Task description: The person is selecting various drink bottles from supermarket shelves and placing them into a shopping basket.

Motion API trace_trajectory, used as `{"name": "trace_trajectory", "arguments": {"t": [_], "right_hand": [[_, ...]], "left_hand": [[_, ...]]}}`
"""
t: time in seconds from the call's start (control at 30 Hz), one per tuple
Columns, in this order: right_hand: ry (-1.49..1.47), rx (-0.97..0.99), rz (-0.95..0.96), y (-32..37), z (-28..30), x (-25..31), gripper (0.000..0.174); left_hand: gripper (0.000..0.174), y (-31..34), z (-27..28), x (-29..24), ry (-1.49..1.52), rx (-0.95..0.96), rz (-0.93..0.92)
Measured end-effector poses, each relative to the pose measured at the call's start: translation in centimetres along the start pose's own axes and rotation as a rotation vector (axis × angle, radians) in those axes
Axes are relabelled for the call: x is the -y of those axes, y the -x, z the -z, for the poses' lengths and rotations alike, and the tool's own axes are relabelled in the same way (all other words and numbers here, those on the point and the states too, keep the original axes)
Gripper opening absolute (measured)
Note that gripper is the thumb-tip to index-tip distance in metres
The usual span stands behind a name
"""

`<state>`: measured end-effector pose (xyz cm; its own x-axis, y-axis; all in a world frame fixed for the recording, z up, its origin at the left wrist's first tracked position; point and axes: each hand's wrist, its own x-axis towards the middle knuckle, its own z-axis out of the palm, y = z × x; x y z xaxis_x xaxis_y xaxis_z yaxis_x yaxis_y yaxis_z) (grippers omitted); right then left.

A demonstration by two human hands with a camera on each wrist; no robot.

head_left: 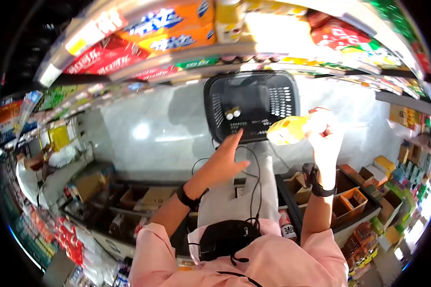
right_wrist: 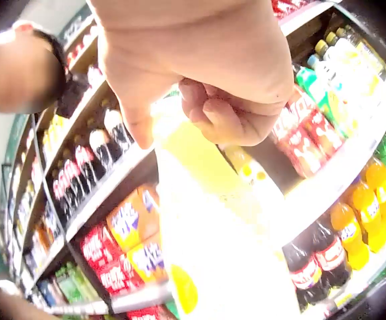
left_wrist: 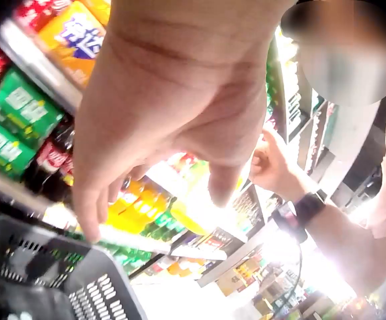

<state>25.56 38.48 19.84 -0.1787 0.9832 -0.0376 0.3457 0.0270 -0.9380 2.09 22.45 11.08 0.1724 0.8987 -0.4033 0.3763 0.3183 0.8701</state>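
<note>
My right hand [head_left: 324,129] grips a large yellow drink bottle [head_left: 287,130] by its top end, fingers curled in at the neck. The bottle lies tilted in the air, its base toward the black shopping basket [head_left: 209,95] and overlapping the basket's near right corner in the head view. Glare washes out most of its label in the right wrist view. My left hand [head_left: 223,160] reaches over the near side of the basket with fingers extended and nothing in it. Inside the basket, two small items with white round tops [head_left: 232,114] stand together.
Store shelves with orange soft-drink packs [head_left: 170,28], red cola packs [head_left: 100,57] and bottles rise beyond the basket. Low bins with cardboard boxes [head_left: 153,197] flank my legs. A person [head_left: 36,167] is at the far left of the aisle. Thin black cables [head_left: 258,177] hang before me.
</note>
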Motion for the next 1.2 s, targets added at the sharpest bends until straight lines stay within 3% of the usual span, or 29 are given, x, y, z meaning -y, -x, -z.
{"name": "trace_trajectory", "arguments": {"t": [0.07,0.1,0.13,0.17,0.2,0.27,0.3,0.47,0.53,0.63,0.7,0.73,0.8,0.87,0.93,0.97,1.0,1.07,1.2], "right_hand": [[-0.2,0.051,0.178,-0.9,3.7,0.9,0.033],[-0.257,0.073,0.294,-1.6,4.9,0.1,0.033],[-0.247,0.048,0.289,-1.9,5.4,0.3,0.033],[-0.447,0.053,0.181,-2.2,5.4,0.9,0.038],[-0.653,0.06,0.072,-2.7,5.2,1.3,0.044],[-0.601,-0.001,-0.025,-3.5,4.8,2.5,0.045],[-0.659,0.019,-0.087,-3.7,4.0,3.6,0.029],[-0.488,0.068,-0.02,-3.9,1.1,2.6,0.039],[-0.583,0.227,-0.164,-4.1,0.0,2.4,0.039],[-0.592,0.34,-0.14,-5.3,-1.1,3.4,0.039],[-0.306,0.396,-0.059,-6.8,-1.0,3.8,0.041],[-0.3,0.41,-0.034,-7.4,-1.4,4.0,0.041],[-0.361,0.339,-0.023,-8.4,-2.7,4.0,0.042],[-0.236,0.292,0.064,-9.9,-3.8,3.8,0.046],[-0.465,0.186,0.202,-11.6,-5.6,2.6,0.051],[-0.426,0.183,0.191,-12.4,-5.8,2.5,0.052],[-0.428,0.185,0.205,-13.1,-5.8,1.8,0.052],[-0.274,0.05,0.046,-14.2,-6.0,0.6,0.048],[-0.502,0.015,0.202,-16.6,-8.5,0.8,0.044]], "left_hand": [[0.095,-4.4,2.5,-5.3,0.033,0.014,-0.252],[0.096,-6.2,2.9,-7.3,0.153,0.057,-0.305],[0.097,-7.1,2.8,-8.7,0.274,0.102,-0.347],[0.089,-7.3,2.2,-10.0,0.499,0.166,-0.348],[0.089,-7.3,2.2,-10.7,0.491,0.186,-0.347],[0.076,-7.2,2.5,-11.6,0.418,0.259,-0.231],[0.066,-6.9,2.4,-11.8,0.41,0.215,-0.186],[0.064,-7.0,2.5,-10.2,0.734,0.181,-0.151],[0.065,-7.4,3.1,-10.5,0.846,0.142,-0.171],[0.066,-9.1,4.5,-10.2,0.717,0.111,-0.201],[0.067,-10.4,5.5,-9.8,0.567,0.073,-0.221],[0.067,-11.2,6.0,-9.7,0.564,0.052,-0.241],[0.063,-12.4,7.0,-10.3,0.011,-0.27,-0.424],[0.06,-13.8,7.3,-11.0,-0.027,-0.412,-0.433],[0.06,-15.4,7.9,-11.7,-0.16,-0.621,-0.399],[0.059,-16.4,8.0,-11.5,-0.282,-0.757,-0.464],[0.059,-17.1,8.2,-11.8,-0.287,-0.767,-0.473],[0.055,-18.3,8.5,-12.1,-0.421,-0.852,-0.502],[0.052,-20.5,8.5,-11.5,-0.358,-0.898,-0.485]]}}
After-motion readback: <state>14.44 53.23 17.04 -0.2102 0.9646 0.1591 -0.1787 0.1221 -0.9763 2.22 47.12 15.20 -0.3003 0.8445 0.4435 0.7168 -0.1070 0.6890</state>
